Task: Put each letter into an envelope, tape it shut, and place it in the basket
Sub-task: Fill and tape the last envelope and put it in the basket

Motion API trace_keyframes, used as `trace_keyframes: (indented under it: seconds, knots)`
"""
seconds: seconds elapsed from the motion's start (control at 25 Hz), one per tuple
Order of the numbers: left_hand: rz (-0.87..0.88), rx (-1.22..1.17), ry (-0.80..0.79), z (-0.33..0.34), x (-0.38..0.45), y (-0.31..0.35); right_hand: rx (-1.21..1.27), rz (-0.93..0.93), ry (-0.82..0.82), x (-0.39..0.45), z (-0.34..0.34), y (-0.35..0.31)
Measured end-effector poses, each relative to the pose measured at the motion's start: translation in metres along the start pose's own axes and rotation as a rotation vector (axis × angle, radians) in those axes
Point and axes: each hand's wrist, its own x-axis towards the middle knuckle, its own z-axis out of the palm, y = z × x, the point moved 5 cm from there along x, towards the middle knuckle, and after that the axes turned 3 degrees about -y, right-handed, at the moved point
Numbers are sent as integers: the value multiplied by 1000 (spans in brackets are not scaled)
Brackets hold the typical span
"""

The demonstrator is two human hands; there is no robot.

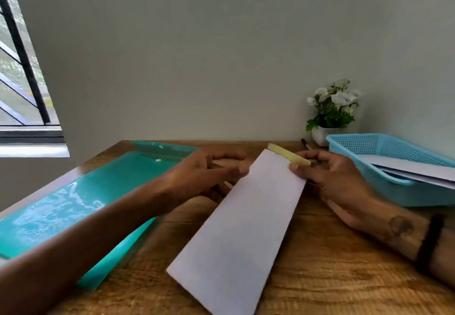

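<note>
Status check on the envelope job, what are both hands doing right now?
Left hand and right hand both on white envelope's far end, pressing yellowish tape strip. Blue basket to the right already holds paper. Nothing in the way.

Left hand (206, 169) fingers curled; right hand (330, 176) pinching

A long white paper envelope (236, 226) lies slanted on the wooden counter (332, 270), its near end toward the viewer and its far end raised between both hands. A strip of yellowish tape (288, 155) runs across that far end. To the right stands a light-blue perforated plastic basket (394, 189) holding white envelopes (416, 167) stacked flat inside.
</note>
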Motion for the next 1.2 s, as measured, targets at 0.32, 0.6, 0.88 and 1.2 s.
trace_keyframes:
  seconds: [0.32,0.6,0.88,1.2]
  knots:
    - [-49,-39,145,12,9,-18,-415,-110,-283,16,40,0]
    - [53,55,269,6,8,-17,-96,12,-307,10,35,4]
    - [232,767,245,17,1,-1,32,44,-120,7,28,-4]
    - [-58,-330,96,21,11,-13,-323,-198,-398,-14,50,-20]
